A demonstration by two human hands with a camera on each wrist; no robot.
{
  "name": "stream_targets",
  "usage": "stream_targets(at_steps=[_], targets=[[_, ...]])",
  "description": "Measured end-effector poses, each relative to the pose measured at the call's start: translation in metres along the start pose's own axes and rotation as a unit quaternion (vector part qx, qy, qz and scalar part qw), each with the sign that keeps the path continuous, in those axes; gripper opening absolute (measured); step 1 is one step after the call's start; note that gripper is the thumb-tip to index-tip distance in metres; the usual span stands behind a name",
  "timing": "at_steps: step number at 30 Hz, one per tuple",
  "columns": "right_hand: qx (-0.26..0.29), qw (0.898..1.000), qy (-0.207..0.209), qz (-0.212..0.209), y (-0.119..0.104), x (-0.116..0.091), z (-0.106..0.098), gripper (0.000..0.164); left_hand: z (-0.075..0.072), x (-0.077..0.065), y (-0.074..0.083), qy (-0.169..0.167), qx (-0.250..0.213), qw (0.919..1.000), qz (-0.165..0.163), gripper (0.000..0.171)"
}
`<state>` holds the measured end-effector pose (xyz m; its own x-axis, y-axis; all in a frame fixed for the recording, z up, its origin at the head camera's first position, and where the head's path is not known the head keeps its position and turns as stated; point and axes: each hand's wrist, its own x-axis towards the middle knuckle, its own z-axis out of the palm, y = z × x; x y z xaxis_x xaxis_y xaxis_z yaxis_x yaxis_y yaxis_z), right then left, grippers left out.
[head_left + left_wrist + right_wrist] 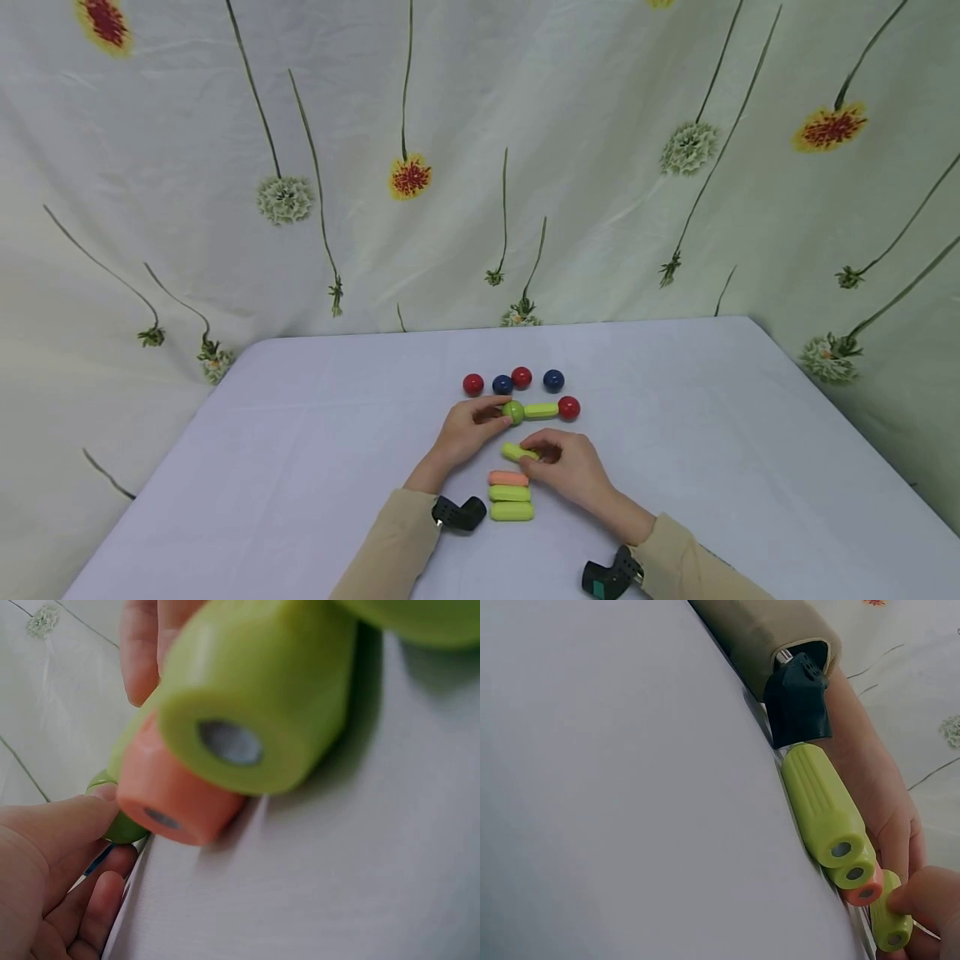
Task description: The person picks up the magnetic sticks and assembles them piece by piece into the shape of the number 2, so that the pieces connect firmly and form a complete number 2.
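Note:
My left hand (467,429) pinches a green ball (513,412) between thumb and fingers. That ball touches one end of a yellow-green magnetic rod (542,411), and a red ball (569,407) sits at the other end. Nearer to me, my right hand (572,471) grips a second yellow-green rod (512,451), also seen as a held rod (891,919) in the right wrist view. Just below it lie an orange rod (507,478) and two more yellow-green rods (512,511), side by side. Round metal discs show in the rod ends (841,849).
Behind the hands stand two loose red balls (473,384) and two dark blue balls (553,381) in a rough row. A white cloth (315,425) covers the table, whose far edge meets a flower-patterned curtain (465,250). Each wrist carries a black camera (459,513).

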<state>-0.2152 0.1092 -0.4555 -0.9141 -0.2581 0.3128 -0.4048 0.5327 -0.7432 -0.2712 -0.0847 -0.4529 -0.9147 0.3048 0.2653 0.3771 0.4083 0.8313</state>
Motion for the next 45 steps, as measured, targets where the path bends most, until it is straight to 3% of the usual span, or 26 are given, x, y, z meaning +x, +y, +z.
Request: stream_targets(at_steps=[9,16,21,31,45], targets=[[0.076,0.994,0.008,0.081,0.001,0.002,-0.010,0.016,0.000,0.000,0.000,0.000,0.001,1.0000,-0.004,0.034],[0.148,0.978,-0.052,0.137,0.006,0.008,-0.027,0.029,0.000,0.000,0.001,-0.002,0.000,1.0000,-0.009,0.034],[0.151,0.971,-0.081,0.169,0.008,0.011,-0.037,0.033,0.000,-0.001,0.002,-0.002,-0.001,0.9999,-0.010,0.034],[0.128,0.954,-0.081,0.259,0.012,0.017,-0.049,0.033,0.001,-0.001,0.001,0.002,0.010,0.9998,-0.018,0.032],[0.159,0.937,-0.099,0.293,0.019,0.019,-0.067,0.041,0.000,-0.001,0.000,-0.001,0.001,0.9999,-0.017,0.032]])
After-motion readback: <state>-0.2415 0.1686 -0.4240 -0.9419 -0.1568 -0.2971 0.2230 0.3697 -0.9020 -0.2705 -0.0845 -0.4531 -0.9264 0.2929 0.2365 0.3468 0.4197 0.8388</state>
